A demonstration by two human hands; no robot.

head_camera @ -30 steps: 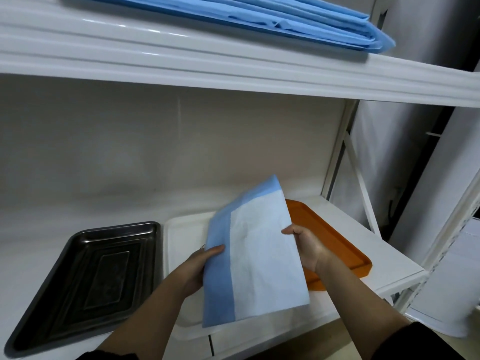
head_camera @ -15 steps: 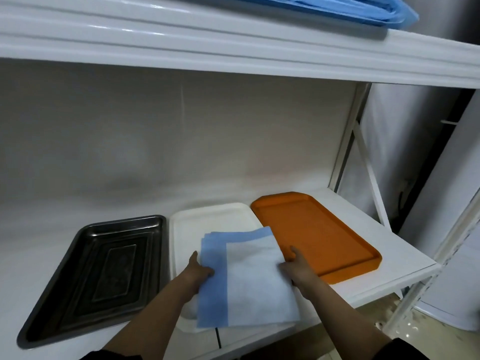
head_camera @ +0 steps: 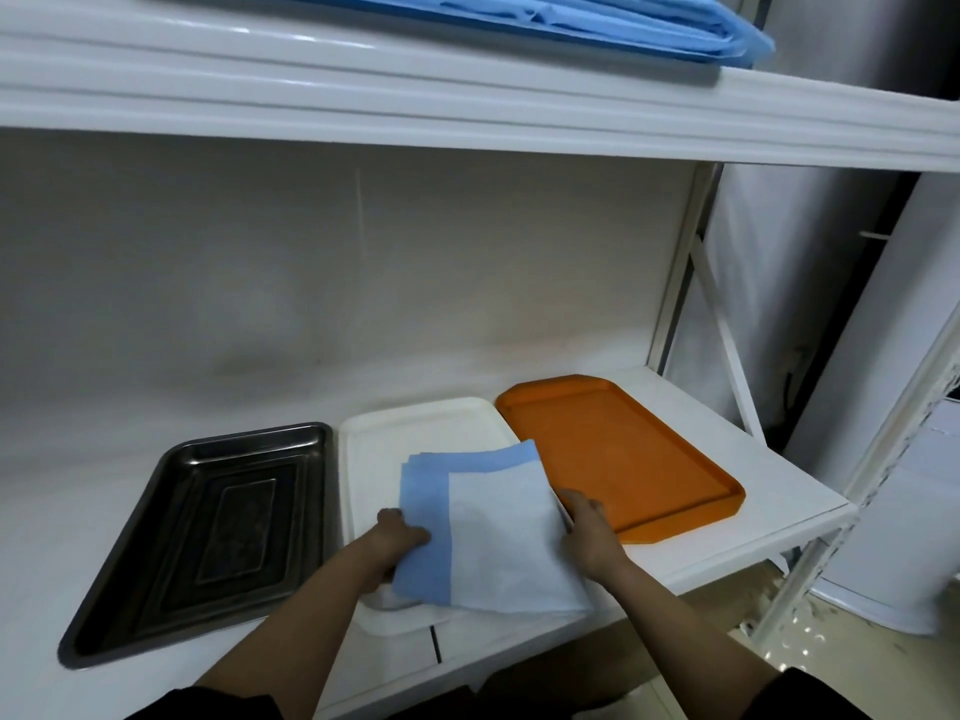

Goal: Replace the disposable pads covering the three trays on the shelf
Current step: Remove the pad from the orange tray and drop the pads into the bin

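On the lower shelf (head_camera: 717, 444) three trays lie side by side: a dark metal tray (head_camera: 202, 532) at the left, a white tray (head_camera: 415, 433) in the middle and an orange tray (head_camera: 613, 454) at the right, all three with bare floors. Over the near half of the white tray lies a folded disposable pad (head_camera: 498, 537), white in the middle with a blue border along its left and far edges; its layers fan out a little at the far left corner, and its near edge hangs past the tray's front rim. The left hand (head_camera: 395, 537) grips the pad's blue left edge, thumb on top and fingers curled under it. The right hand (head_camera: 587, 527) rests at the pad's right edge, just beside the orange tray's rim; its fingers seem to hold that edge, though how far they curl is hard to tell. Dark sleeves show at the bottom of the view. Up on the higher shelf (head_camera: 467, 90) sits a stack of blue pads (head_camera: 597, 18), folded flat.
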